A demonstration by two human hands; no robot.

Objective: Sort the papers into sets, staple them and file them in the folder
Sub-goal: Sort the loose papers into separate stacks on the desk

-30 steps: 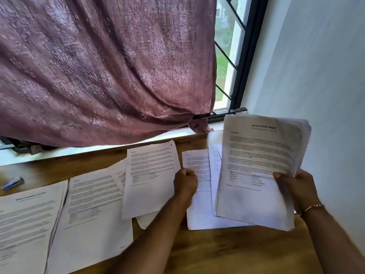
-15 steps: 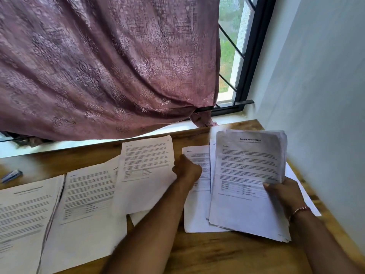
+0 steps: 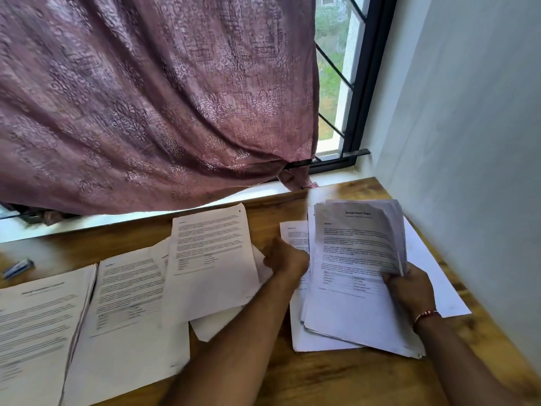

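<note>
**Sorting papers at the worktop**

From the head camera we see the right hand (image 3: 409,291) gripping a thick stack of papers (image 3: 357,273) by its right edge, thumb on top. The stack is tilted up over the right end of the wooden worktop (image 3: 336,382), above loose sheets (image 3: 436,276) lying flat near the far right corner. The left hand (image 3: 285,257) has curled fingers just beside the right edge of a single sheet (image 3: 210,259). We cannot tell whether it pinches that sheet. More printed pages (image 3: 128,312) and a pile (image 3: 38,326) lie toward the left edge. A small blue object (image 3: 17,268), too blurred to name, sits by the far left edge. A mauve curtain (image 3: 146,98) hangs behind the worktop.
</note>
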